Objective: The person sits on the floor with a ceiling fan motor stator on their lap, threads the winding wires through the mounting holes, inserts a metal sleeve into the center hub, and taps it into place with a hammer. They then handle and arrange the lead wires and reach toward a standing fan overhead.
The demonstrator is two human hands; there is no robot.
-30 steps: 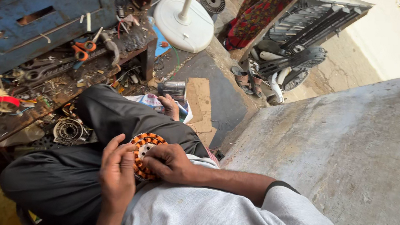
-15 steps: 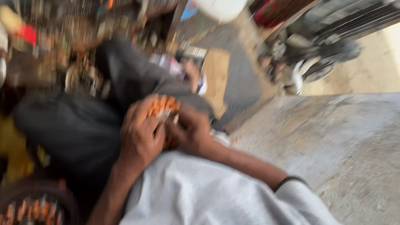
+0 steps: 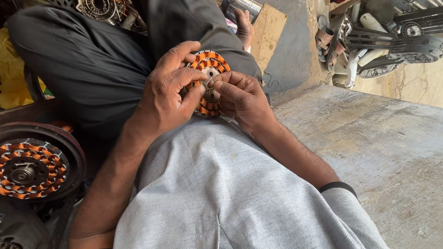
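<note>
Both hands meet at upper centre, left hand (image 3: 168, 96) cradling the copper-wound stator (image 3: 208, 65) steady on the lap while right hand (image 3: 242, 97) fingers (image 3: 224, 85) pinch its centre, apparently a wire.
</note>
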